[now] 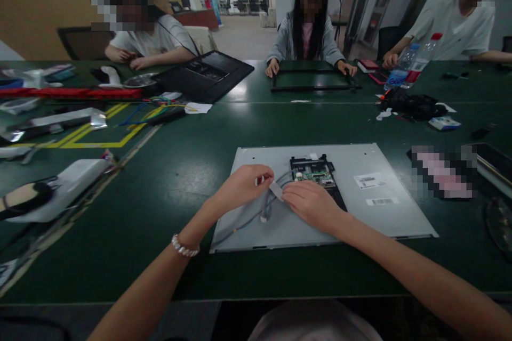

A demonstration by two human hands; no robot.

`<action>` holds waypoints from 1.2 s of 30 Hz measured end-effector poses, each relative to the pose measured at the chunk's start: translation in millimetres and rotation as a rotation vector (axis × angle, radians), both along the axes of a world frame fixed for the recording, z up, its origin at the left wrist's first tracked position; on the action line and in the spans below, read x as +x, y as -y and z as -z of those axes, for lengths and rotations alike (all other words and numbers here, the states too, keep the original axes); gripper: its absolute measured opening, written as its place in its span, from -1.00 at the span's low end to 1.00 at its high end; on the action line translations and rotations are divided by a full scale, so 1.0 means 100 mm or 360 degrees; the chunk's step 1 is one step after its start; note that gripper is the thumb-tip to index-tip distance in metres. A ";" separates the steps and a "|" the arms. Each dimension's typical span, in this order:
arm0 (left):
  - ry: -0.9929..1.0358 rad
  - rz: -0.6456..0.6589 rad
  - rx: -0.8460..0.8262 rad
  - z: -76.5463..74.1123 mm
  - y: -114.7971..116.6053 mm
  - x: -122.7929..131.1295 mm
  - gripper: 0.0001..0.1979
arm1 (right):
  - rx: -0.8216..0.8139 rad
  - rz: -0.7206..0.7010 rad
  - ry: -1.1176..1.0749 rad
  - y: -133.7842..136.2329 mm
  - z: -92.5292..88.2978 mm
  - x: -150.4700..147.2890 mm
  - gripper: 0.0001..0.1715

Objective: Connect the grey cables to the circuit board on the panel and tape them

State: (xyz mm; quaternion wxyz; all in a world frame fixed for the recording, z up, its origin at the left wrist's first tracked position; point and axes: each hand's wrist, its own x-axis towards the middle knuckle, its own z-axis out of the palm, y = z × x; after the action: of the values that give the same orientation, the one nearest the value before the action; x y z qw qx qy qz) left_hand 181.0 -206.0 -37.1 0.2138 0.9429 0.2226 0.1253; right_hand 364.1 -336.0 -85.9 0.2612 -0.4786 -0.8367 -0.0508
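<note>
A grey metal display panel (384, 208) lies flat on the table before me, its back side up. Near its middle sits a green circuit board (316, 175) in a black frame. Both hands are over the panel, left of the board. Between my left hand (245, 185) and my right hand (310, 202) is a small white strip (276, 190), perhaps tape, pinched at either end by closed fingers. Grey-blue cables (250, 222) run from the board beneath my hands towards the panel's lower left. My right hand hides part of the board.
Phones (442, 173) lie to the right. Farther back are black scraps (416, 104) and plastic bottles (422, 61). On the left are a white device (66, 186), wires and metal parts. Across the table, people sit by a black cover (208, 74) and a black frame (316, 87).
</note>
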 end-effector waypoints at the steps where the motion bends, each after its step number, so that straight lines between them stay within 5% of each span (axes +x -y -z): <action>1: -0.0040 0.0031 0.0010 0.01 0.01 0.01 -0.82 | 0.0008 -0.0017 0.0007 0.00 0.01 -0.01 -0.75; 36: -0.0281 0.0107 -0.0113 0.12 0.00 0.04 -0.83 | 0.0074 -0.0168 0.0259 0.12 -0.02 -0.18 -0.75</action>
State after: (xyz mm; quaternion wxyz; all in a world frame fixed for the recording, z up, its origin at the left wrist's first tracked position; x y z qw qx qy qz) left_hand 185.1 -205.7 -49.0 0.2306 0.9490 0.2131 0.0264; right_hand 346.4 -348.2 -83.8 0.2057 -0.4219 -0.8778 -0.0953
